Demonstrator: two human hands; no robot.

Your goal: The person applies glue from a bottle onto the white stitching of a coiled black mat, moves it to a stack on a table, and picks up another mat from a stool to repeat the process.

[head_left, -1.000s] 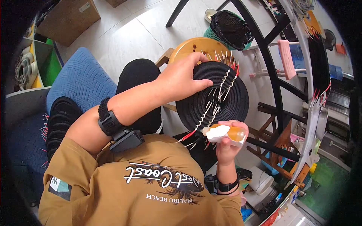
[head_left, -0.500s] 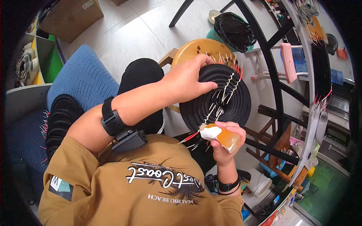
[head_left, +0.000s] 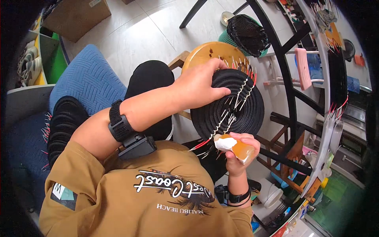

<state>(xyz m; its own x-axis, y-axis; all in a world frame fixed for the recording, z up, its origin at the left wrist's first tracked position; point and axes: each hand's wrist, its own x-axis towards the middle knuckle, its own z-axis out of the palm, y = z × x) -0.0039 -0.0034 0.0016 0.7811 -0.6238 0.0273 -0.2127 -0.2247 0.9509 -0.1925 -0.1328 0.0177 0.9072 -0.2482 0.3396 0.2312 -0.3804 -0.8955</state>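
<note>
A thick round coil of black cord or sleeving (head_left: 252, 112) lies over the front of a wooden stool (head_left: 197, 53). Twisted white and red wire ends (head_left: 240, 94) run across its face and stick out at the rim. My left hand (head_left: 201, 85) grips the coil's upper left side, thumb on the face and fingers over the edge. In my right hand (head_left: 241, 152) is a small squeeze bottle (head_left: 241, 149) of amber liquid with a white covering, tilted so its tip points at the twisted wires near the coil's lower edge.
Another stack of black coils (head_left: 67, 122) with wire ends lies on the blue seat to the left, beside a blue cushion (head_left: 87, 81). A green bin with a black bag (head_left: 246, 35) stands behind the stool. A black metal frame (head_left: 290, 83) rises on the right.
The bottle in my right hand has shifted slightly right and down. The coil and my left hand sit a little further right and lower in view, with the same grip.
</note>
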